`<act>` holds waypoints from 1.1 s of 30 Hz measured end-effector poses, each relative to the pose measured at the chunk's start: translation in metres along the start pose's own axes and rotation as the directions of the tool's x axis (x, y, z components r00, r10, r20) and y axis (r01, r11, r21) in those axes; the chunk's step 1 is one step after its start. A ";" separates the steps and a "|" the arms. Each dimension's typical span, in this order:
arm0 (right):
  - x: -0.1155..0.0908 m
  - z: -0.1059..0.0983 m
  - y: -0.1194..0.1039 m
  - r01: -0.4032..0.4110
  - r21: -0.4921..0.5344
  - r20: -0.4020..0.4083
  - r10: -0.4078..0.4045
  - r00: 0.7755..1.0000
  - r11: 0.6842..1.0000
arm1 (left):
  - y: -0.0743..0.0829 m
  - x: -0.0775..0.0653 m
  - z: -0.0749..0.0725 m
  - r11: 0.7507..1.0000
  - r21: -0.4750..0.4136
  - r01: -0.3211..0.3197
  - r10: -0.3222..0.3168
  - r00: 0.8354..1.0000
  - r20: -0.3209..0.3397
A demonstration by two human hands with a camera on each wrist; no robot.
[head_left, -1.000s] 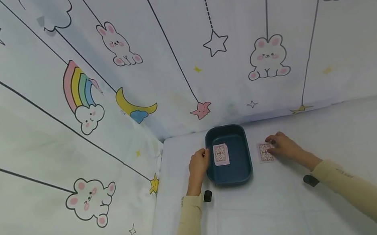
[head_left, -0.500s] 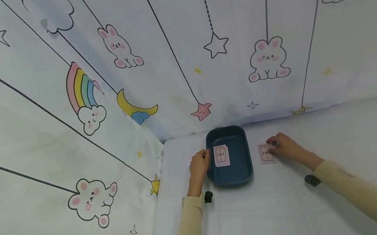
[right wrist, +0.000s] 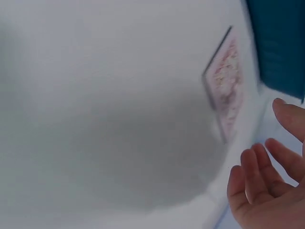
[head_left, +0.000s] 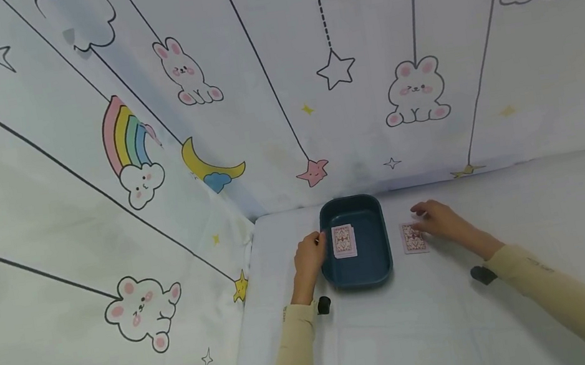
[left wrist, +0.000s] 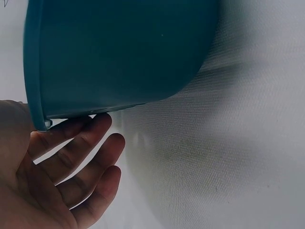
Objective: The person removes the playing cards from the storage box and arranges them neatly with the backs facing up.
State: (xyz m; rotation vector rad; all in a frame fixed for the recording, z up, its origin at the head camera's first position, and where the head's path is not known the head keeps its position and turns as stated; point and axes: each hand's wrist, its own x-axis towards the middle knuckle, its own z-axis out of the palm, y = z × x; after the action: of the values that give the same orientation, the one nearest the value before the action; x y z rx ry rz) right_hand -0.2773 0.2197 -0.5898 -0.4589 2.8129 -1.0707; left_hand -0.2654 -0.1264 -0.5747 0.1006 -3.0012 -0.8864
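Observation:
A dark teal tray (head_left: 369, 269) sits on the white-covered table, with a small stack of pink-and-white patterned playing cards (head_left: 343, 241) lying inside at its left. My left hand (head_left: 309, 259) holds the tray's left rim; in the left wrist view its fingers (left wrist: 102, 125) reach under the rim along the outer wall, the thumb hidden. Right of the tray, more playing cards (head_left: 412, 241) lie back up on the cloth; the right wrist view shows a thin stack (right wrist: 227, 83). Over its upper right edge hovers my right hand (head_left: 441, 222), fingers spread and apart from it.
Behind the table rises a white curtain (head_left: 271, 116) printed with bunnies, stars and rainbows, and another panel hangs along the left. A dark wrist device (head_left: 483, 274) is beside my right cuff, and another (head_left: 324, 305) beside the left.
My right hand's fingers were down at the cards on the cloth; now they have spread and lifted slightly off them. The left hand and the tray stay in place.

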 end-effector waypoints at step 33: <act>0.049 0.029 -0.102 0.142 -0.007 0.029 -0.142 0.990 0.990 | -0.003 0.002 0.000 1.000 -0.023 0.010 -0.010 1.000 -0.001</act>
State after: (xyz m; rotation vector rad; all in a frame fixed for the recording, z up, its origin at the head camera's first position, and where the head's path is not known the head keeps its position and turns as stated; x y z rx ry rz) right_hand -0.2931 0.1136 -0.5427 -0.6786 2.7967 -1.0678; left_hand -0.2674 -0.1285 -0.5764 0.1158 -2.9909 -0.9215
